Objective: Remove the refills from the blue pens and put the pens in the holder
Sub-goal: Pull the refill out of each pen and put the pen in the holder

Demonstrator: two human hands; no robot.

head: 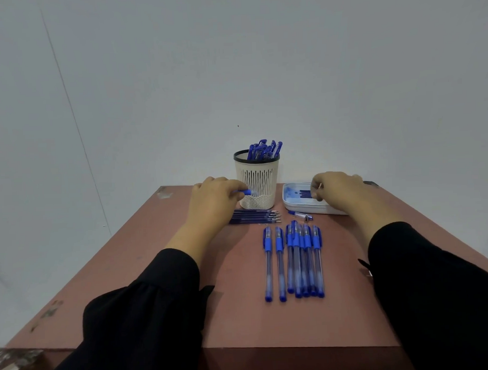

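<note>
My left hand [214, 198] grips a blue pen barrel [246, 192] just in front of the cream slatted holder [258, 184], which has several blue pens [264, 150] standing in it. Over the white tray [304, 207] my right hand [338, 189] pinches a thin refill tip [319, 186]. Several blue capped pens [295, 259] lie side by side on the table in front of me. A row of removed refills [255, 216] lies below the holder, partly hidden by my left hand. A loose pen piece [300, 214] lies beside the tray.
The reddish-brown table [241, 309] has worn corners at the far left and near left. A plain grey wall stands right behind the table. The tray holds several dark blue small parts [304, 193]. My black sleeves cover the table's near corners.
</note>
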